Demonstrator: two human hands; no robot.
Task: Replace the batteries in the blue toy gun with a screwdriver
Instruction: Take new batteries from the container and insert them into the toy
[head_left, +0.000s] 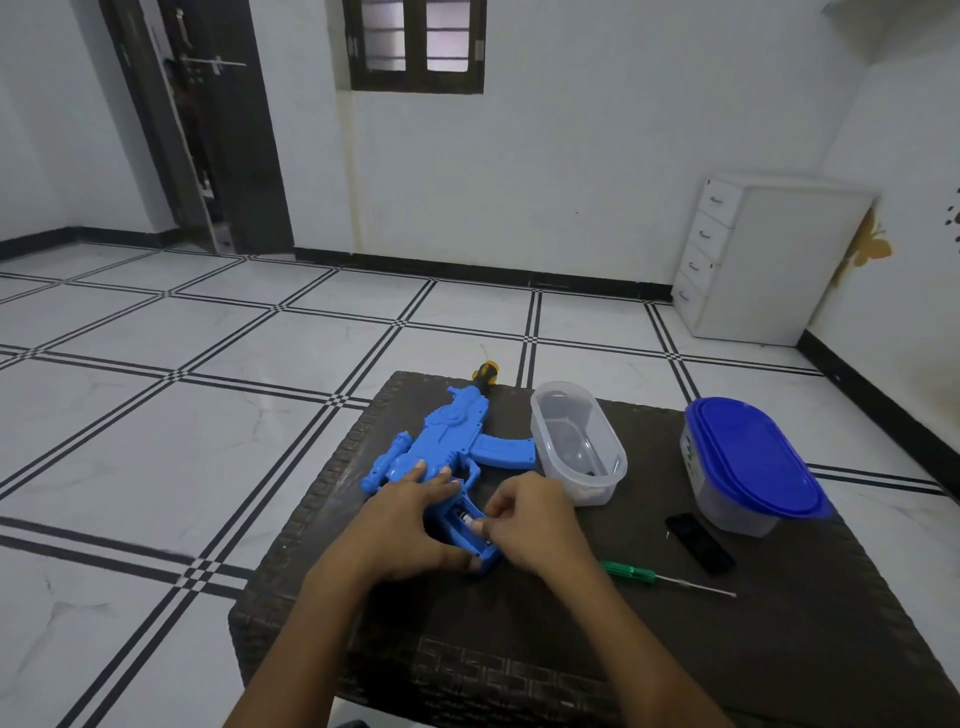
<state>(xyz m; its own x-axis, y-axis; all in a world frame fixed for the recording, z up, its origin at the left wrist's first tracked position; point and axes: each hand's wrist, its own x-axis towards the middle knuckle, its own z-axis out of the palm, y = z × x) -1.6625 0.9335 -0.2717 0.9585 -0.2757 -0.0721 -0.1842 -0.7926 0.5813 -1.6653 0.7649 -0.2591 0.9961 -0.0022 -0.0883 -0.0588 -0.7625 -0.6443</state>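
The blue toy gun (448, 441) lies flat on the dark woven table (779, 649), muzzle pointing away. Its grip has the battery compartment uncovered, and a battery (466, 518) shows inside. My left hand (410, 525) wraps the grip and presses the gun down. My right hand (530, 519) pinches at the battery's near end with its fingertips. The green-handled screwdriver (660, 576) lies loose on the table to the right of my right hand. A small black cover (700, 543) rests beyond it.
An open clear plastic tub (618, 467) stands just right of the gun with small items in it. A second tub with a blue lid (753, 457) stands at the table's right side. White tiled floor surrounds the low table; a white drawer unit (769, 260) stands by the far wall.
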